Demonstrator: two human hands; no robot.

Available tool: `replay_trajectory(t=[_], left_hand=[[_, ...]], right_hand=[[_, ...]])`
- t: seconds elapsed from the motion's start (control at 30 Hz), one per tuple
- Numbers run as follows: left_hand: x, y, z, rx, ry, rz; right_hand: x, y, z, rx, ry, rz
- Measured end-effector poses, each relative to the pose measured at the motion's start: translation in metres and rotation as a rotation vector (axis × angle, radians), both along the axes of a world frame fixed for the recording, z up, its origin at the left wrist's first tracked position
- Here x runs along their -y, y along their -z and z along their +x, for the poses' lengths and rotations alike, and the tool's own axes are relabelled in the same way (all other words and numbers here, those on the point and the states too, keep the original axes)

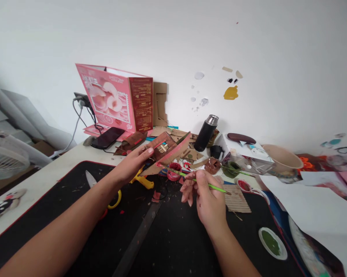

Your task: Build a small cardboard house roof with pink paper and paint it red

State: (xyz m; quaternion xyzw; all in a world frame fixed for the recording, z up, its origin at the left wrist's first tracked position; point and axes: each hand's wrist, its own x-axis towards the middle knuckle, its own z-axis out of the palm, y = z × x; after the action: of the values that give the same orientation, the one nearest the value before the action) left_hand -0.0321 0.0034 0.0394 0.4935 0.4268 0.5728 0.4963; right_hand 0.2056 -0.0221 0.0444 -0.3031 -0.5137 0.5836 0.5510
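Note:
My left hand (pixel 137 159) grips a small brown cardboard house (pixel 162 146) from its left side, tilted above the mat. A slanted roof panel (pixel 176 153) with pink-red paint on it faces my right side. My right hand (pixel 205 190) holds a thin green paintbrush (pixel 216 188), its front end reaching the lower edge of that panel. Just below the house stands a small pot of red paint (pixel 174 171). A yellow hot glue gun (pixel 144 181) lies under my left hand, partly hidden.
Scissors (pixel 115 201) and a long ruler (pixel 138 236) lie on the black mat (pixel 179 238). Behind are a pink box (pixel 112 98), a phone (pixel 108 137) and a black thermos (pixel 205 134). To the right are corrugated cardboard (pixel 238 199), a green paint lid (pixel 273 243) and a beige bowl (pixel 281 157).

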Motion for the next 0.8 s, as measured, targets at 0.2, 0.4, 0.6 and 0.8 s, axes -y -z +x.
replay_trajectory(t=[0.2, 0.4, 0.6, 0.8], left_hand=[[0.000, 0.004, -0.002, 0.045, 0.022, -0.009], [0.000, 0.004, -0.002, 0.072, 0.037, -0.004], [-0.002, 0.005, -0.002, 0.027, 0.044, 0.008], [-0.003, 0.007, -0.003, 0.002, 0.048, 0.009]], right_hand=[[-0.006, 0.003, 0.008, -0.034, 0.064, 0.015], [-0.005, 0.005, 0.009, -0.038, 0.068, 0.023], [0.002, 0.000, -0.002, -0.010, -0.035, 0.002], [0.002, -0.001, 0.000, 0.013, -0.011, 0.001]])
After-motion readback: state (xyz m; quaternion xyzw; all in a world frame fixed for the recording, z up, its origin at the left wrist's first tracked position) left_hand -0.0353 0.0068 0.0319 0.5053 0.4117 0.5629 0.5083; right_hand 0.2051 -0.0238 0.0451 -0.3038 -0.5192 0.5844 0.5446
